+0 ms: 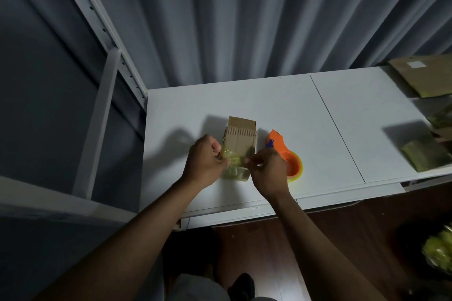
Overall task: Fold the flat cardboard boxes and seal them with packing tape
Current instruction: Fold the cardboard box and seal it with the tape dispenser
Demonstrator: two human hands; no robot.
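Box: the small cardboard box [241,140] lies on the white tabletop [318,117], its long side pointing away from the person.
Tape: a crinkly yellow-green strip [236,161] crosses the box's near end.
Hands: the left hand [204,160] and right hand [267,170] each pinch one end of the strip, equally near the box.
Around: the orange tape dispenser [286,154] sits just right of the box; flat cardboard [425,76] lies far right.
In the way: nothing I can see.

A white table [269,105] stands against grey pleated curtains [244,19] on the far side. A white metal shelving frame [107,76] rises at left. Dark wooden floor [342,239] lies near. The light is dim.
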